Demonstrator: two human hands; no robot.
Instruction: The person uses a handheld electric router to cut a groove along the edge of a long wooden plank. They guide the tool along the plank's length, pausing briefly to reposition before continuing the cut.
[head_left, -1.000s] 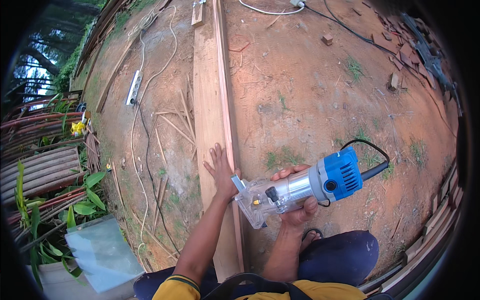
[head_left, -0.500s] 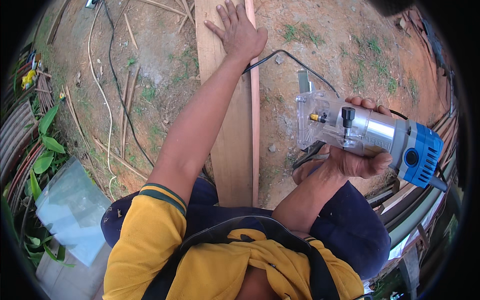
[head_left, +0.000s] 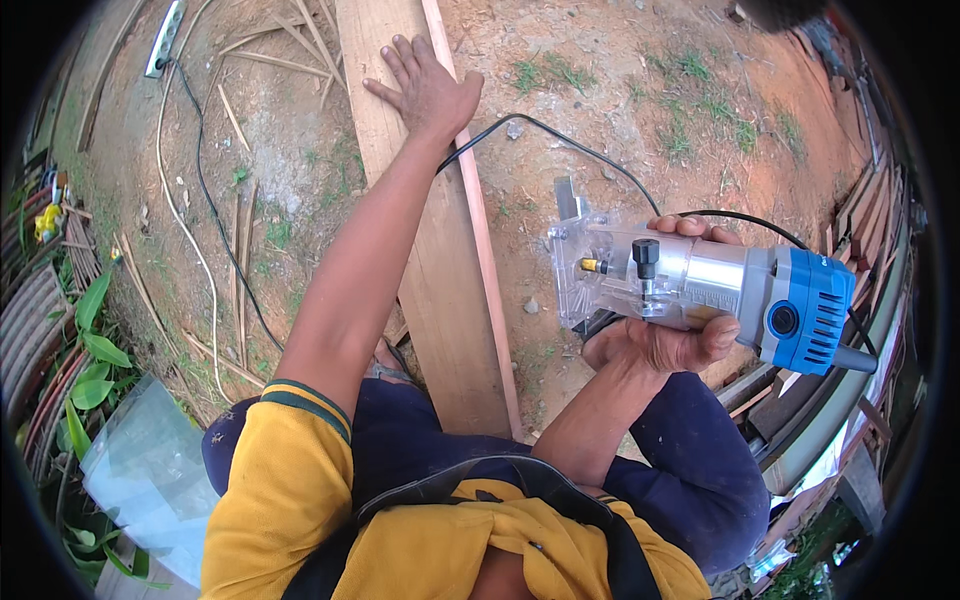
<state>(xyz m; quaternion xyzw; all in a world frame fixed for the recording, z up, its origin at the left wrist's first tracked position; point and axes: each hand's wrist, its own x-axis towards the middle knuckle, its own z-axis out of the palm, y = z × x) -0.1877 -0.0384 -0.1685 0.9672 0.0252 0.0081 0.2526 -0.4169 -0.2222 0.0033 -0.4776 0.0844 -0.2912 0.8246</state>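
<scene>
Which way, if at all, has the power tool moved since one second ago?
Yes: the power tool moved right, judged against the plank. Its clear base then overlapped the plank's right edge in view; now bare ground shows between.

A blue-and-silver router [head_left: 718, 280], which a second ago overlapped the left wrist [head_left: 435, 130] beside a wooden plank [head_left: 445, 275], is now well apart from both, carried to the right in the right hand [head_left: 672, 345], its motor end tipped lower. Its black cord [head_left: 580, 143] now arcs out from the plank beside that wrist. The view has swung down, bringing in more yellow shirt [head_left: 430, 555] and a sandalled foot [head_left: 388, 362] left of the plank.
</scene>
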